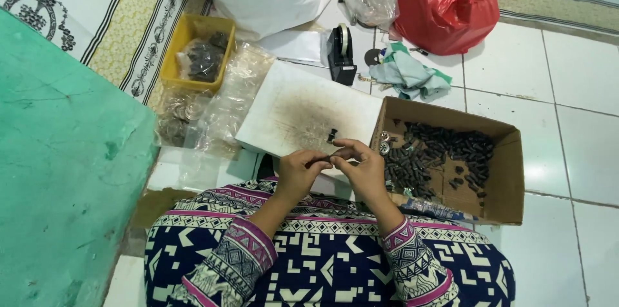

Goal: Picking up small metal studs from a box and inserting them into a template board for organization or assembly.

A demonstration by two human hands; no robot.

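A: What are the hands doing now?

B: The left hand [298, 171] and the right hand [362, 168] are meeting in front of the body, and the fingertips of both are closing on one small dark part [324, 162] between them. It is too small to tell its shape.

A: Why so near the white board [303, 108]?

B: I think the board is serving as a work surface; another small dark piece [332, 135] is standing on it, just beyond the fingers.

A: And the supply?

B: The cardboard box [500, 184] is lying just beside the right hand, full of dark little parts [445, 152] (probably for easy reaching). A yellow tray [173, 55], a tape dispenser [340, 54] and a red bag [445, 10] are waiting farther away.
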